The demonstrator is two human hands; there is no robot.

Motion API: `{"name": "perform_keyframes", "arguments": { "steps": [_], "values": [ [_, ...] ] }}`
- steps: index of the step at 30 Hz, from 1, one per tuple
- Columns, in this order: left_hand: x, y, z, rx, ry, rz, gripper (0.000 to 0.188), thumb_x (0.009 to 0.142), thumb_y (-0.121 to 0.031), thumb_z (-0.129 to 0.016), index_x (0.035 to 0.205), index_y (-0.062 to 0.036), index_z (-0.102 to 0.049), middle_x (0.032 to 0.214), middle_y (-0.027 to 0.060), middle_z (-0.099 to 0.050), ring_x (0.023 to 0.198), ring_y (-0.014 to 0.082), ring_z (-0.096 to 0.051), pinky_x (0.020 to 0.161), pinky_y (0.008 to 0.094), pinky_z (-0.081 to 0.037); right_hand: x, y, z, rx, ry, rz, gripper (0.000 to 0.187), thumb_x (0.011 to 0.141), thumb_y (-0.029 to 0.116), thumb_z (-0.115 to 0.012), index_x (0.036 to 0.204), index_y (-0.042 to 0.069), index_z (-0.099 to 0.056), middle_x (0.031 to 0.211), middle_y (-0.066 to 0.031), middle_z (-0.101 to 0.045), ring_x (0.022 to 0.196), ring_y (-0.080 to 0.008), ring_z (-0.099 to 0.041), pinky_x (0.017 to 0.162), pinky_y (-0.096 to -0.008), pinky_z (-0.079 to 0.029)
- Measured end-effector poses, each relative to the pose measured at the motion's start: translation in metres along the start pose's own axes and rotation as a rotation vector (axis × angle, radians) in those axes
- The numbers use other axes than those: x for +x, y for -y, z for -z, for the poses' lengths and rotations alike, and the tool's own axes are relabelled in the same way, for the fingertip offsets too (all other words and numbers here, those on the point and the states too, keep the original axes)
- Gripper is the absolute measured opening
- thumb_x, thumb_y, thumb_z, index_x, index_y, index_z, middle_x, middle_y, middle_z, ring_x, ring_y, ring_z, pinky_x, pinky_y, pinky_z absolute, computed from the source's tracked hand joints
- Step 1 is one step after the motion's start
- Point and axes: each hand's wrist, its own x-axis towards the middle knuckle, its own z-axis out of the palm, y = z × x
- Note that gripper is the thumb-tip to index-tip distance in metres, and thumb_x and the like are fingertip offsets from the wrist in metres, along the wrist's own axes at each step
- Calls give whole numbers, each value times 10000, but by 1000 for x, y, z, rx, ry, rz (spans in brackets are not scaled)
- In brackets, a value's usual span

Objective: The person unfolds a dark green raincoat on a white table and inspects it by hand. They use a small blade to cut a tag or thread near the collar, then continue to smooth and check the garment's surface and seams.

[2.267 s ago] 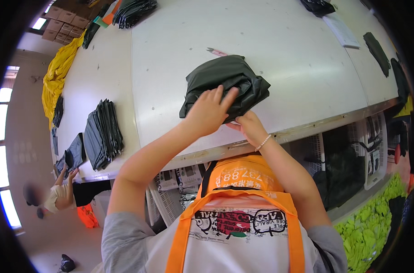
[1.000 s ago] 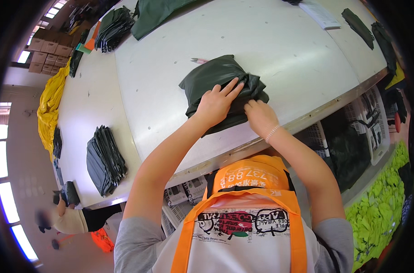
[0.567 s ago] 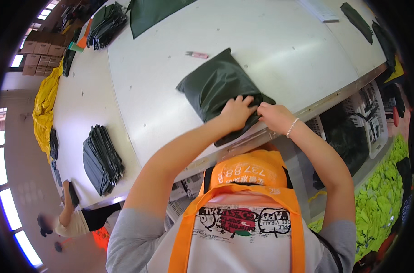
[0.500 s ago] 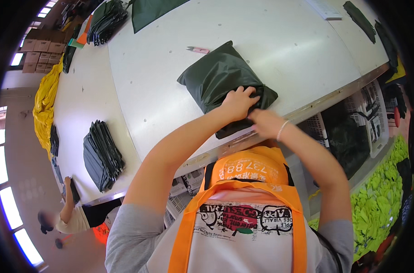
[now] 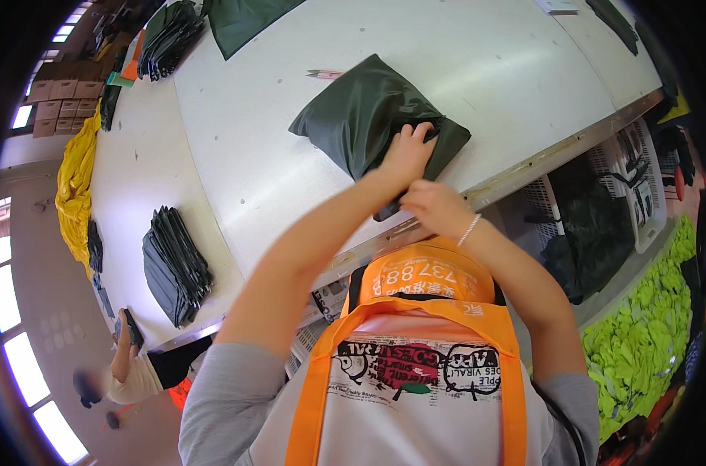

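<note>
- Near the front edge of the tabletop (image 5: 260, 182), I see the dark green pouch (image 5: 360, 109) lying flat and roughly square, one corner pointing away; I make out no clear long axis.
- Most of it lies ahead and to the left of both hands.
- My left grip (image 5: 409, 151) is on its right-hand part, fingers bent into the folds; whether they pinch fabric, I cannot tell.
- My right grip (image 5: 437, 206), slightly blurred, is curled beside the left wrist, by the pouch's near side; I cannot tell if it holds anything.
- The left is thus nearer the pouch's middle.
- Pink snips (image 5: 326, 74) lie just beyond its far-left edge.
</note>
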Motion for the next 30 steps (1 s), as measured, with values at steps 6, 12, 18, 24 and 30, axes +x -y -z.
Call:
{"name": "perform_keyframes", "arguments": {
  "steps": [6, 12, 18, 24, 30],
  "values": [
    [15, 11, 91, -237, 325, -435, 425, 762, -177, -648, 1163, -44, -600, 1291, 169, -506, 1234, 341, -434, 1048, 442, -335, -10, -23, 54, 71, 17, -53, 77, 777, 83, -650, 829, 27, -651, 824, -105, -595, 779, -308, -590, 677, -372, -484],
    [-10, -11, 18, 24, 354, -425, 485, 851, -397, -513, 1238, -110, -562, 1464, 180, -301, 1392, 317, -205, 1098, 556, -169, -22, -36, 51, -43, 156, -144, 64, 801, 84, -613, 829, 27, -621, 879, -111, -562, 807, -323, -581, 706, -390, -479],
    [7, -26, 2, 174, 489, -90, 632, 832, -473, -518, 1380, -169, -440, 1540, 182, -91, 1433, 324, 0, 1057, 665, -70, -37, -29, 29, -279, 198, -284, 80, 809, 78, -584, 879, 41, -598, 917, -126, -558, 802, -342, -592, 703, -423, -484],
    [20, -12, 35, -191, 763, -85, 935, 635, -531, -712, 1401, -110, -381, 1541, 199, -33, 1430, 339, 58, 1079, 632, -45, -44, -32, 47, 30, 76, -264, 93, 807, 97, -622, 800, 15, -579, 845, -128, -540, 789, -340, -558, 683, -388, -455],
    [-12, -31, 23, -170, 356, -161, 846, 675, -480, -723, 1367, -90, -431, 1491, 180, -254, 1415, 368, -100, 1066, 648, -126, -50, -39, 60, 30, 11, -298, 63, 791, 60, -616, 803, 16, -573, 848, -125, -532, 764, -336, -551, 671, -385, -453]
  ]
}}
